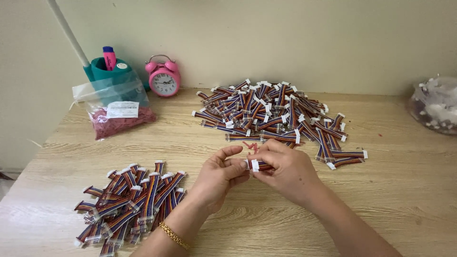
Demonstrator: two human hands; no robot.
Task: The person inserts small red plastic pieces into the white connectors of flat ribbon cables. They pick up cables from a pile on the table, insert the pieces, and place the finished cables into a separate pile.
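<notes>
On the pale wooden tabletop [381,190], a smaller heap of ribbon cables [128,202] lies left. The left hand [219,176] and right hand [285,171] both pinch one short rainbow ribbon cable with a white connector [255,165], its length running left-right between them; the bigger pile [276,112] lies beyond.

From my end the desk [390,190] is light wood grain, pushed up against a pale wall [309,43]. Back left there's a pink twin-bell alarm clock [163,77], and just beside it a teal pen cup [110,71] with a pink highlighter [109,57] sticking out. A clear zip bag [115,114] of small pink bits leans in front of the cup, white label on it. A white pole [68,32] runs diagonally up behind. Far right edge, a clear bag of white parts [435,105], partly cut off.
</notes>
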